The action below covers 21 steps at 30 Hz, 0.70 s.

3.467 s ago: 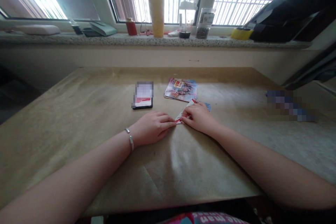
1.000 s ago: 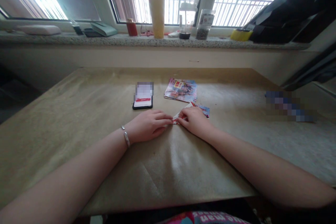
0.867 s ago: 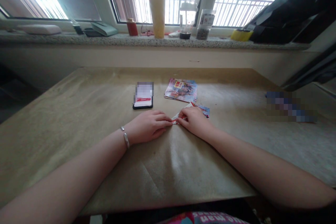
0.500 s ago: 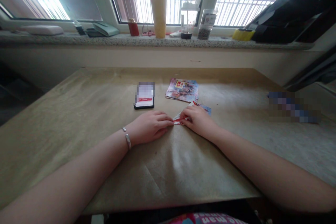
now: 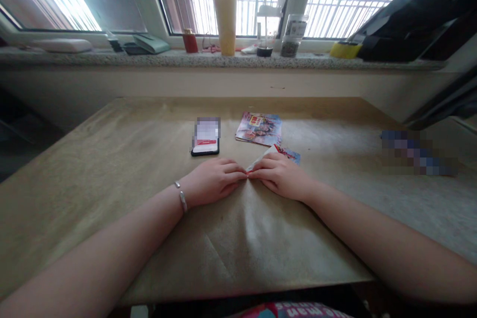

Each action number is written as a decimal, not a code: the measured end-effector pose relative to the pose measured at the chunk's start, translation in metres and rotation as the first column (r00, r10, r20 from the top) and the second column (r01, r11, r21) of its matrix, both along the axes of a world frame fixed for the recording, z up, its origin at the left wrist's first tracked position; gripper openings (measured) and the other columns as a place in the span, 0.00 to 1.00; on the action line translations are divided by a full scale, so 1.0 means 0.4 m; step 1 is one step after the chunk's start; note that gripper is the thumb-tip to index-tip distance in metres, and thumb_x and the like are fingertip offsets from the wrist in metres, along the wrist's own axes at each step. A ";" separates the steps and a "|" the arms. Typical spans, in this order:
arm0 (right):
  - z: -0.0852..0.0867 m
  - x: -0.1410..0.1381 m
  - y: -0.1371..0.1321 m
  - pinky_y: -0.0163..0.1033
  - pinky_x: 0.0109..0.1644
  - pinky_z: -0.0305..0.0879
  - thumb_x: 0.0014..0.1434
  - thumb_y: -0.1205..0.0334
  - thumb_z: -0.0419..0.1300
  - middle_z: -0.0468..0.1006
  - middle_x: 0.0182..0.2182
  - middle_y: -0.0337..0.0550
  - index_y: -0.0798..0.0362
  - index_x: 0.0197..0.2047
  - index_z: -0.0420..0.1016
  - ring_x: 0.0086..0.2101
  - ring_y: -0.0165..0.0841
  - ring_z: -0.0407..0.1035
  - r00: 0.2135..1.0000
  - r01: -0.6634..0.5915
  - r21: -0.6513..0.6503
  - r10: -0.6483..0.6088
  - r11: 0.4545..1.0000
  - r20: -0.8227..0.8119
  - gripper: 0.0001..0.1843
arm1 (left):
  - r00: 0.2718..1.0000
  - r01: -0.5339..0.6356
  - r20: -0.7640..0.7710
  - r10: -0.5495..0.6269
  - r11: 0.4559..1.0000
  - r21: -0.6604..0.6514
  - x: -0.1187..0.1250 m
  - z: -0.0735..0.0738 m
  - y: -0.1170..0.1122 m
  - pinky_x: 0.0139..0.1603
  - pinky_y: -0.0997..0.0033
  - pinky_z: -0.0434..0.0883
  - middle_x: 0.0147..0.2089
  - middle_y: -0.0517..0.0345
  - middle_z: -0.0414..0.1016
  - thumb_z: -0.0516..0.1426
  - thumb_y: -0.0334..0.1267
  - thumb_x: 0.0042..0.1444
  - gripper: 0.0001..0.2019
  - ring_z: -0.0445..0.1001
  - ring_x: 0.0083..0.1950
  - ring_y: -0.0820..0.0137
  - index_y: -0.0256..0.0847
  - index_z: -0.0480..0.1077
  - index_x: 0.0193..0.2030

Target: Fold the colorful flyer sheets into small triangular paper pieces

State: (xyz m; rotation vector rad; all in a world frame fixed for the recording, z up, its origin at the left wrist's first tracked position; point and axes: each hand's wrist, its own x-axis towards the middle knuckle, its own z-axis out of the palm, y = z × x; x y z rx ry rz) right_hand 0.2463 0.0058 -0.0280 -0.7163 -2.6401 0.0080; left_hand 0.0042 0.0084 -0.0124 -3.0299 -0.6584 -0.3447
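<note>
A folded sheet of printed paper (image 5: 291,153), white with red and blue parts, lies on the table in front of me, mostly covered by my right hand. My left hand (image 5: 212,180), with a silver bracelet at the wrist, pinches the paper's left corner with its fingertips. Right beside it, the fingers of my right hand (image 5: 282,177) are pressed together on the same corner, the palm resting over the paper. The two sets of fingertips almost touch. Just beyond lies a small stack of colourful printed sheets (image 5: 261,129).
A phone (image 5: 205,150) with a partly blurred screen lies left of the stack. Toward the right edge of the table (image 5: 112,159) is a pixelated bluish object (image 5: 417,154). On the windowsill stand a tall cup of yellow drink (image 5: 224,20), a red jar (image 5: 190,42) and other items.
My right hand's fingertips have slid left along the paper to its left corner, meeting my left fingertips. The left hand has stayed almost still.
</note>
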 end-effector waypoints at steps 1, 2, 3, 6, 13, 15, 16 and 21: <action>-0.002 -0.002 0.002 0.43 0.48 0.63 0.64 0.65 0.51 0.79 0.40 0.45 0.49 0.47 0.77 0.42 0.36 0.66 1.000 -0.006 0.000 0.006 1.000 -0.007 0.14 | 1.000 -0.002 -0.002 0.002 1.000 0.003 -0.001 0.000 0.001 0.50 0.64 0.70 0.50 0.52 0.74 0.51 0.33 0.61 0.14 0.71 0.49 0.65 0.41 0.70 0.52; -0.004 -0.004 0.003 0.42 0.47 0.64 0.65 0.65 0.51 0.79 0.40 0.46 0.50 0.47 0.77 0.42 0.35 0.67 1.000 -0.008 0.000 0.008 1.000 -0.016 0.14 | 1.000 -0.004 -0.004 0.004 1.000 0.006 -0.003 0.000 0.001 0.50 0.64 0.70 0.50 0.52 0.74 0.51 0.34 0.62 0.14 0.71 0.49 0.65 0.41 0.70 0.52; -0.006 -0.008 0.005 0.42 0.47 0.65 0.65 0.65 0.51 0.78 0.40 0.46 0.50 0.47 0.77 0.43 0.35 0.67 1.000 -0.008 0.001 0.008 1.000 -0.027 0.14 | 1.000 -0.007 -0.005 0.007 1.000 0.009 -0.005 0.001 0.002 0.50 0.64 0.70 0.50 0.53 0.74 0.50 0.34 0.62 0.13 0.71 0.49 0.65 0.41 0.70 0.51; -0.013 -0.019 0.009 0.42 0.47 0.66 0.64 0.66 0.52 0.78 0.41 0.47 0.50 0.45 0.78 0.43 0.36 0.67 0.998 -0.004 0.011 0.005 1.000 -0.057 0.14 | 1.000 -0.011 0.003 0.011 1.000 0.029 -0.010 0.004 0.004 0.48 0.64 0.70 0.49 0.54 0.74 0.50 0.34 0.62 0.13 0.71 0.47 0.66 0.41 0.71 0.50; -0.014 -0.021 0.015 0.42 0.47 0.66 0.62 0.69 0.52 0.78 0.39 0.47 0.52 0.46 0.78 0.41 0.36 0.66 0.997 -0.022 0.011 0.023 1.000 -0.072 0.14 | 1.000 -0.014 0.022 0.014 1.000 -0.006 -0.015 0.004 0.007 0.49 0.66 0.70 0.49 0.54 0.74 0.50 0.33 0.62 0.13 0.70 0.48 0.67 0.41 0.71 0.50; -0.014 -0.019 0.017 0.42 0.48 0.66 0.62 0.69 0.52 0.78 0.39 0.46 0.51 0.46 0.78 0.41 0.35 0.66 0.996 -0.023 -0.017 0.022 1.000 -0.081 0.15 | 1.000 -0.017 0.019 0.017 1.000 -0.009 -0.015 0.003 0.007 0.49 0.65 0.71 0.49 0.53 0.74 0.50 0.33 0.62 0.13 0.70 0.48 0.66 0.41 0.70 0.51; -0.015 -0.018 0.018 0.41 0.48 0.66 0.62 0.70 0.52 0.78 0.40 0.46 0.51 0.46 0.78 0.41 0.35 0.66 0.996 -0.019 -0.030 0.016 0.999 -0.084 0.15 | 1.000 -0.017 0.018 0.017 1.000 -0.008 -0.015 0.002 0.007 0.49 0.65 0.71 0.49 0.53 0.74 0.50 0.33 0.62 0.14 0.70 0.48 0.66 0.41 0.70 0.51; -0.012 -0.019 0.021 0.41 0.47 0.65 0.62 0.69 0.52 0.78 0.40 0.46 0.51 0.45 0.78 0.41 0.35 0.66 0.999 -0.008 -0.041 0.006 0.999 -0.049 0.15 | 1.000 -0.016 0.024 0.016 1.000 -0.005 -0.015 0.003 0.008 0.48 0.65 0.71 0.48 0.52 0.74 0.50 0.33 0.62 0.13 0.70 0.47 0.66 0.40 0.70 0.51</action>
